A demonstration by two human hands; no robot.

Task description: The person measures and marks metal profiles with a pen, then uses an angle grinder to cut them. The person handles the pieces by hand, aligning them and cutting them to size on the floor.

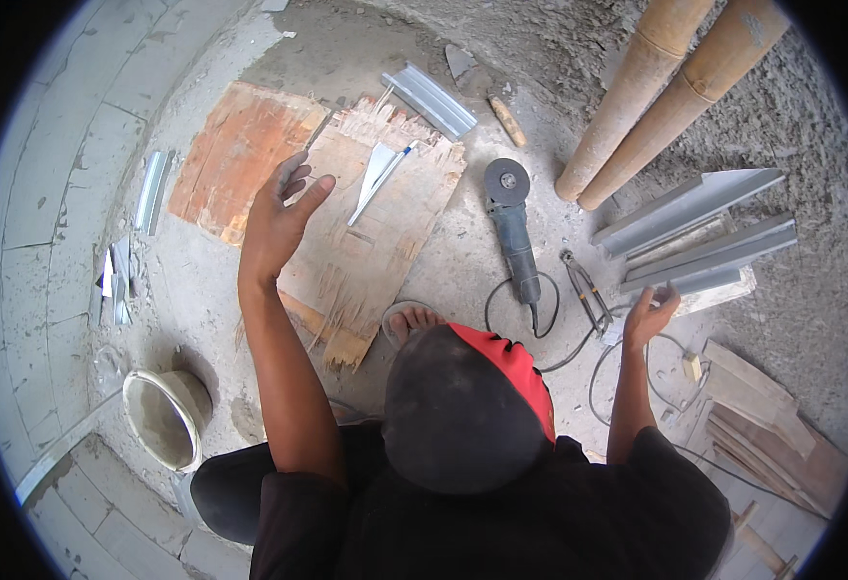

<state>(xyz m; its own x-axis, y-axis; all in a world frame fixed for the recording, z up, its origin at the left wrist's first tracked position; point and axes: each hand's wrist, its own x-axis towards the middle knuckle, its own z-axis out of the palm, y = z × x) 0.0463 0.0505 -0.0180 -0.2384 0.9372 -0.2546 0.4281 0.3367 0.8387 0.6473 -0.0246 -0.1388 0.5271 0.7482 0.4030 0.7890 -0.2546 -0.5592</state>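
My left hand point(284, 213) hovers over the wooden boards, thumb stretched away from loosely bent fingers, with nothing visible held. Beneath it lie a reddish board point(240, 155) and a pale, splintered plywood board point(366, 261). On the plywood rest a white pointed scrap point(377, 166) and a thin, pen-like stick with a blue end point(385, 179). At the right, my right hand point(652, 311) is by the near end of a stack of grey metal channels point(709, 253), its fingers apart. Whether its fingertips touch the metal I cannot tell.
An angle grinder point(513, 227) lies on the concrete with its cord looping right, beside pincers point(588, 293). Two bamboo poles point(636, 106) stand at upper right. A bucket point(166, 418) is at lower left; metal offcuts point(431, 100) and wood planks point(767, 416) lie around.
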